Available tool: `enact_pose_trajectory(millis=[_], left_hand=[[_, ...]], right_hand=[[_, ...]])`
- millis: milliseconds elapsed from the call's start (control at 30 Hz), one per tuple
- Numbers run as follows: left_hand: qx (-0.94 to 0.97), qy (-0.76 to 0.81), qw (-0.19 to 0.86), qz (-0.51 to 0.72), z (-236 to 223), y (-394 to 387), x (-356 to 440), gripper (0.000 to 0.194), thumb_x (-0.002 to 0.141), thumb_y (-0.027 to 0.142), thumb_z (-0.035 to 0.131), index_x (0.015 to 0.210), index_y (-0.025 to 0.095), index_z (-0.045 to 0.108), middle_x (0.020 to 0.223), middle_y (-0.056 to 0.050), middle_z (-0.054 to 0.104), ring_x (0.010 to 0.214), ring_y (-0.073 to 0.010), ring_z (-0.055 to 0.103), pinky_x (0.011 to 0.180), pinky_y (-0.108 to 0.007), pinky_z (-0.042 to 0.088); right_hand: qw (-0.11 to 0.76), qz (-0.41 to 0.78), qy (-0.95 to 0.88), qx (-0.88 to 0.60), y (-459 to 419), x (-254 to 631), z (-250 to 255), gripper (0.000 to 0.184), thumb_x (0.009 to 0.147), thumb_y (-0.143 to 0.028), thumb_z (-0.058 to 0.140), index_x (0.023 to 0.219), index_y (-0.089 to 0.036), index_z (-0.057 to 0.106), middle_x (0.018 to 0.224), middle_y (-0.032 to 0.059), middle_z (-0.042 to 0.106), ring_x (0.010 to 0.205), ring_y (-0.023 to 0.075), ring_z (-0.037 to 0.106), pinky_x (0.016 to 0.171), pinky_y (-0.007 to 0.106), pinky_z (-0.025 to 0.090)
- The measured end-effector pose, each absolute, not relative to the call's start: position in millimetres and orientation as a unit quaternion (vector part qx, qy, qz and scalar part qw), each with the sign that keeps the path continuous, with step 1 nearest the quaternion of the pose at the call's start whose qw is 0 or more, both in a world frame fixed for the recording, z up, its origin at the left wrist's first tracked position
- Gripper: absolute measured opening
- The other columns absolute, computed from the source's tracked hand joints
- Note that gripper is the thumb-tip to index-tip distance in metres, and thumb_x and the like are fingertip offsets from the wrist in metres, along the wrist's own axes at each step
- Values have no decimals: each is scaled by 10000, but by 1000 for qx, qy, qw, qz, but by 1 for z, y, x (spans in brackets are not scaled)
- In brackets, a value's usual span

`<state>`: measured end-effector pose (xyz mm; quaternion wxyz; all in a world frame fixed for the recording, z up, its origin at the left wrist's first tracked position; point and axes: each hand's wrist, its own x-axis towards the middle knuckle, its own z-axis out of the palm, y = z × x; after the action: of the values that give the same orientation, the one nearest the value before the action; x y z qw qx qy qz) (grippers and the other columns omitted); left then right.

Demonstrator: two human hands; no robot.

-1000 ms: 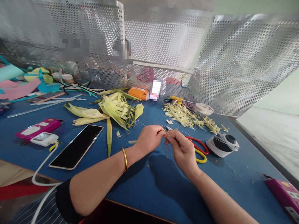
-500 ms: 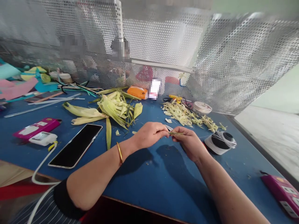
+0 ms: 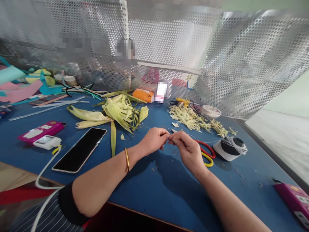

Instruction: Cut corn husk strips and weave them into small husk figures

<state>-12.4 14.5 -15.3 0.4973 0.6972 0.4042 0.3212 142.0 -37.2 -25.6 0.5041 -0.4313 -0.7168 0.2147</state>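
Note:
Above the middle of the blue table [image 3: 145,187], my left hand [image 3: 154,141] and my right hand [image 3: 189,149] meet fingertip to fingertip. Both are closed in a pinch, and whatever lies between the fingers is too small or hidden to make out. Partly under my right hand are scissors, with red and yellow handles [image 3: 208,154] showing to its right and the blade tip beyond the fingers. A spool of white thread [image 3: 227,150] lies to the right, a thin strand running from it toward my hands. Pale green corn husks [image 3: 118,109] are piled beyond my left hand.
Shredded husk strips [image 3: 185,117] lie at the back right beside a round tape roll [image 3: 210,111]. A phone [image 3: 80,149] and a magenta power strip [image 3: 42,131] with a white cable are at left. Another power strip [image 3: 294,199] sits far right. A perforated metal screen [image 3: 169,42] closes the back.
My right hand has turned over, its fingers now curled down against my left fingertips. The green strip seen between the hands is out of sight. The scissors' handles have come into view.

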Motion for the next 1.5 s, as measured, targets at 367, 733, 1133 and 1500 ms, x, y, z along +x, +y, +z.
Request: enact_pose_trajectory(millis=[367, 733, 1133, 1500], left_hand=[[842, 436, 145, 283, -15, 9, -12, 270, 910, 195, 452, 768, 174, 681, 796, -37, 682, 791, -174, 624, 688, -265, 406], [875, 411, 65, 247, -14, 5, -12, 263, 927, 257, 471, 856, 164, 708, 851, -64, 663, 813, -193, 636, 718, -289, 444], [865, 408, 201, 211, 2, 23, -30, 190, 840, 196, 559, 819, 190, 748, 846, -42, 742, 805, -182, 647, 699, -263, 409], [770, 400, 394, 305, -8, 26, -25, 299, 782, 384, 617, 593, 152, 601, 568, 26, 571, 552, -98, 479, 527, -224, 326]], right_hand=[[488, 195, -718, -457, -37, 140, -27, 205, 940, -181, 464, 757, -217, 550, 826, 33, 631, 800, 174, 604, 742, 295, 469], [464, 179, -727, -473, -26, 153, -29, 206, 905, -177, 491, 706, -222, 524, 939, 69, 663, 931, 201, 632, 817, 312, 469], [450, 249, -756, -404, -18, 165, -27, 174, 901, -172, 519, 736, -213, 557, 948, 51, 659, 913, 175, 606, 831, 306, 445], [427, 368, -738, -370, -15, 163, -32, 199, 897, -309, 577, 727, -206, 581, 914, 55, 641, 860, 182, 582, 800, 328, 453]])
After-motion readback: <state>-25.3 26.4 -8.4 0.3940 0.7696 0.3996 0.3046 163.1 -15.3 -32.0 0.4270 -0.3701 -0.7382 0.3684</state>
